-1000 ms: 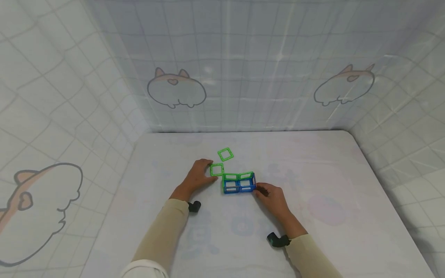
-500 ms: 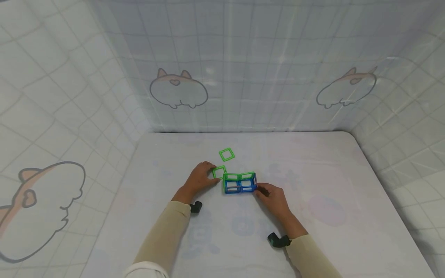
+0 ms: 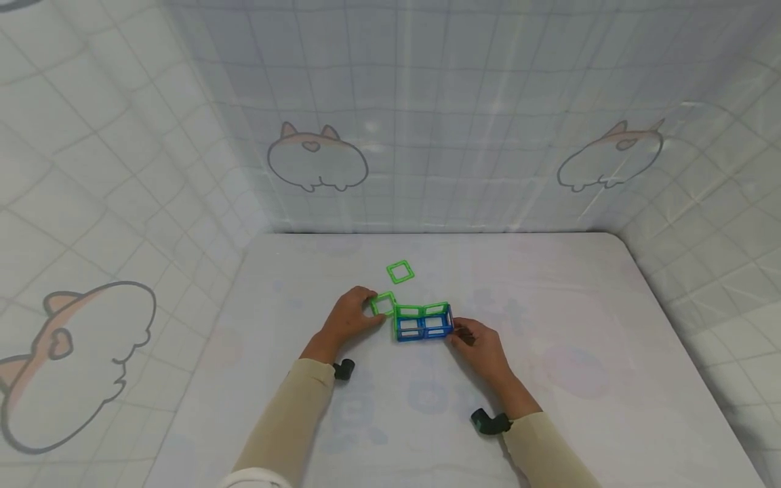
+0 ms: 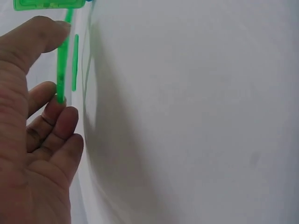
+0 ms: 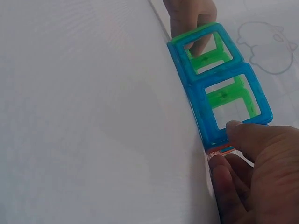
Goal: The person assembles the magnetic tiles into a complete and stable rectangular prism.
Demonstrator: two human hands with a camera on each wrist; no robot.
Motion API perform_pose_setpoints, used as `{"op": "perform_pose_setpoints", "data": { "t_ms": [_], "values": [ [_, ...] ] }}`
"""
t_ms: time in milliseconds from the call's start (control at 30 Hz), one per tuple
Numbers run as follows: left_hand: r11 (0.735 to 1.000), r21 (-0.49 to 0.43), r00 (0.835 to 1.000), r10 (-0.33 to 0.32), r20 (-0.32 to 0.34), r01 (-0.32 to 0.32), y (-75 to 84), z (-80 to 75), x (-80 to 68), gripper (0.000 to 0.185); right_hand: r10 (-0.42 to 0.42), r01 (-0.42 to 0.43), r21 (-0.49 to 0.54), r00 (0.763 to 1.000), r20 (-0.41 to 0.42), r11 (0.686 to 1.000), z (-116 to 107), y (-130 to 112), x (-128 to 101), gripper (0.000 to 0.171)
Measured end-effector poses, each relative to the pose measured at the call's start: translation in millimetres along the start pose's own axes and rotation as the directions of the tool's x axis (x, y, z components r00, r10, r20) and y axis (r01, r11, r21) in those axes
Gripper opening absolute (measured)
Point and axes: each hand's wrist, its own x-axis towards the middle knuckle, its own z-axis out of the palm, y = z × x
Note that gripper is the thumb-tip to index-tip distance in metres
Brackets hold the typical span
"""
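pinching one green square (image 3: 383, 304), left hand (image 3: 346, 316); right hand (image 3: 478, 341) grips two-cell box (image 3: 423, 321).

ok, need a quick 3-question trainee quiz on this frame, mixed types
1. True or false: the left hand pinches a green square tile.
2. Which colour are the front walls of the tile box? A red, B blue, C yellow.
3. How many green tiles lie alone on the table, apart from both hands?

Key: 1 true. 2 B. 3 one, the loose green tile behind the box; the right hand steadies the box's right end.
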Motion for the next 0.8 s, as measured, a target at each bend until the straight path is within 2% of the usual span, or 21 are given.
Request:
{"op": "perform_pose_setpoints", "data": {
  "t_ms": [133,267,467,633,800],
  "values": [
    [1.000,0.026,1.000,-0.014,-0.017,0.014,-1.9,-3.1,-1.5,0.055,-0.006,0.006,0.009,1.000,0.009,1.000,0.1,0.3,1.4,0.042],
    [0.999,0.032,0.999,-0.027,-0.047,0.028,-1.2,-8.9,-2.9,0.055,0.006,-0.007,0.026,0.999,0.053,1.000,-1.9,2.2,6.7,0.052],
    [0.998,0.026,0.995,-0.046,-0.094,0.049,-1.7,-15.1,-6.4,0.054,0.011,-0.010,-0.003,0.983,0.182,1.000,-11.7,2.3,18.2,0.075],
    [1.000,0.024,0.988,0.015,-0.156,-0.011,-1.1,-18.9,-10.2,0.052,-0.021,0.020,0.004,0.956,0.294,1.000,-20.4,6.3,28.5,0.083],
    [0.994,0.002,0.978,0.109,-0.176,-0.110,10.9,-25.9,-10.9,0.050,-0.063,0.054,0.038,0.940,0.335,0.998,-24.0,0.8,35.3,0.086]
  ]
}}
